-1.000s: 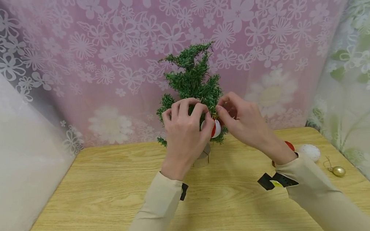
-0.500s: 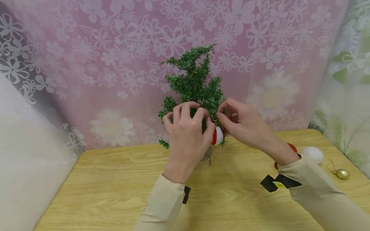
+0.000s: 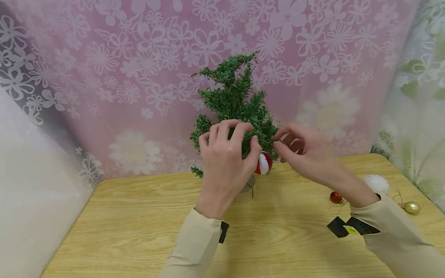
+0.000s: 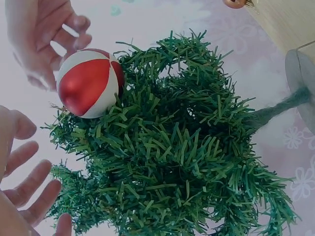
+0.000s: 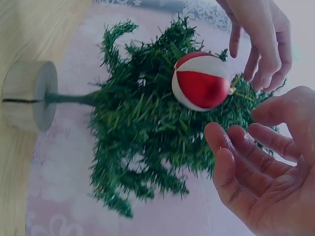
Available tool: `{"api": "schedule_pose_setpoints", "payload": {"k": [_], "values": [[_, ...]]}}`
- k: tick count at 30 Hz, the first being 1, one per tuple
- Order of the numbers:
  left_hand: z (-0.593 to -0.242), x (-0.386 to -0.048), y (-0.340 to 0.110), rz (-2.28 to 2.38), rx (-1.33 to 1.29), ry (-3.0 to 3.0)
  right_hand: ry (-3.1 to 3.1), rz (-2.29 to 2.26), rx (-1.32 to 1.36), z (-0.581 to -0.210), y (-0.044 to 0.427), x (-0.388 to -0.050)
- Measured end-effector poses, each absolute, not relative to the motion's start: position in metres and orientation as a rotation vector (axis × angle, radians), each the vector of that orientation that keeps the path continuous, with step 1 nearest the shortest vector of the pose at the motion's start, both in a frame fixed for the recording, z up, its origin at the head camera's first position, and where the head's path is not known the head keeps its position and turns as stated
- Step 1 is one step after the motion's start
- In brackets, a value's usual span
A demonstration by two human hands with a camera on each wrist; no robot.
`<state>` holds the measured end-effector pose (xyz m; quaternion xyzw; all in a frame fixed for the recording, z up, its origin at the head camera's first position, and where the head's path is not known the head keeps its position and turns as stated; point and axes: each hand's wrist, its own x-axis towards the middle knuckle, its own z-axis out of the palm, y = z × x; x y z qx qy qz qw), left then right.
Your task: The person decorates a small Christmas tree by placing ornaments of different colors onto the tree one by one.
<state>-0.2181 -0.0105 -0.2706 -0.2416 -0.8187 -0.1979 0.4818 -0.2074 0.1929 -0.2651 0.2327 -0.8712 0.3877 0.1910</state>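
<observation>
A red-and-white striped bauble (image 3: pixel 263 163) hangs on the front right of a small green Christmas tree (image 3: pixel 234 96). Its gold cord (image 5: pixel 243 95) runs from the cap into the branches in the right wrist view. My left hand (image 3: pixel 226 163) hovers before the tree's middle, fingers loosely bent and apart, the thumb close above the bauble. In the left wrist view nothing lies between the left hand's fingers (image 4: pixel 37 189). My right hand (image 3: pixel 307 151) is just right of the branches, its loosely curled fingers (image 5: pixel 246 162) holding nothing. Part of the tree is hidden behind the left hand.
The tree's round wooden base (image 5: pixel 29 96) stands on the wood-grain table (image 3: pixel 135 235). On the right lie a small red bauble (image 3: pixel 335 197), a speckled white ball (image 3: pixel 376 184) and a gold bauble (image 3: pixel 412 207). A floral pink curtain (image 3: pixel 141 75) hangs behind.
My right hand has let go near the cord and drawn away to the right. The striped bauble hangs slightly lower and has turned. My left hand has barely moved, its thumb lifting a little.
</observation>
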Motion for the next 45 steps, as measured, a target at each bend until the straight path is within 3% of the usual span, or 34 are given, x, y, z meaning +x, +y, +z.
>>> {"api": "schedule_pose_setpoints", "payload": {"k": [11, 24, 45], "values": [[-0.272, -0.221, -0.006, -0.425, -0.613, -1.983, -2.519, 1.016, 0.480, -0.290, 0.245, -0.187], [-0.272, -0.223, -0.002, -0.381, -0.610, -1.982, -2.543, 0.870, 0.339, -0.326, 0.303, -0.188], [-0.280, -0.214, -0.021, -0.463, -0.561, -1.956, -2.835, 0.484, 0.561, -0.386, 0.320, -0.198]]}}
